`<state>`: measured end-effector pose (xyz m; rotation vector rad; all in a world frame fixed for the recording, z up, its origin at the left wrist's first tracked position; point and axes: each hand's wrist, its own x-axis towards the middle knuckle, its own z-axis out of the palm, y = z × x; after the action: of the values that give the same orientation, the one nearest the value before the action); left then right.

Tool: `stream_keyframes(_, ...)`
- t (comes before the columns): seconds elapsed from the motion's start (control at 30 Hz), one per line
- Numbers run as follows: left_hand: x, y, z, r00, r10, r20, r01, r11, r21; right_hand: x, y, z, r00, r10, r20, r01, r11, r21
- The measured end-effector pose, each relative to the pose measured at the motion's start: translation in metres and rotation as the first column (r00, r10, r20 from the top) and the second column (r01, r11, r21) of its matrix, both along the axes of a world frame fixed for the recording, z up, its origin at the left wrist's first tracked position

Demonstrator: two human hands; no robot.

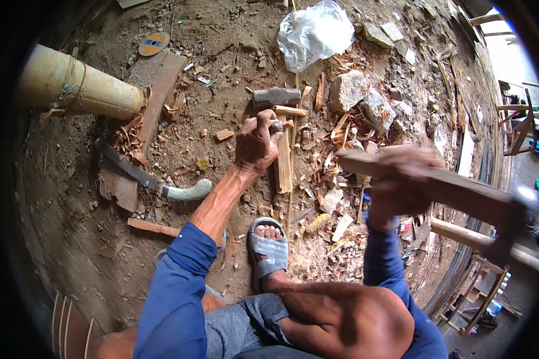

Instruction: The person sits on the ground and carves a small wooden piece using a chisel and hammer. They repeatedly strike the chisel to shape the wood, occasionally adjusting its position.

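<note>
My left hand point(256, 143) grips a short dark tool with a rounded metal top point(276, 127), held upright at the upper end of a pale split wood block point(283, 164) on the dirt. A sledgehammer head point(276, 97) lies just beyond it, beside a small wood strip point(290, 111). My right hand point(404, 179), blurred by motion, is wrapped round the wooden handle point(461, 194) of a raised tool, whose dark metal head point(509, 224) is at the right. A curved blade with a pale handle point(187, 189) lies to the left of my left forearm.
A large bamboo pole point(81, 84) and brown board point(117, 188) are on the left. A plastic bag point(314, 36) lies at the top, broken concrete point(348, 90) right of centre. A wooden pole point(461, 236) and small wooden frame point(473, 296) are at right. Wood chips surround my feet.
</note>
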<state>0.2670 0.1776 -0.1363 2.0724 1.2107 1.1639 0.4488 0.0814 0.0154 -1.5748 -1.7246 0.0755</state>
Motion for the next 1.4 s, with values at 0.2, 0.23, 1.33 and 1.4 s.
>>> stream_keyframes(0.2,0.01,-0.003,0.012,1.0,0.025,-0.014,-0.025,1.0,-0.017,0.012,-0.014,-0.057,0.925,-0.308,-0.223,0.133,0.811,-0.57)
stream_keyframes(0.23,0.011,-0.007,0.013,0.999,0.02,-0.046,-0.022,0.999,-0.04,0.021,-0.007,-0.059,0.931,-0.319,-0.176,0.201,0.853,-0.482)
stream_keyframes(1.33,0.012,0.007,0.007,0.93,0.105,0.353,0.069,0.893,-0.445,-0.009,-0.018,-0.071,0.964,-0.219,-0.149,0.167,0.939,-0.3)
stream_keyframes(1.4,0.011,0.004,0.006,0.97,0.126,0.208,-0.048,0.938,-0.344,-0.01,-0.018,-0.067,0.969,-0.208,-0.136,0.171,0.955,-0.241)
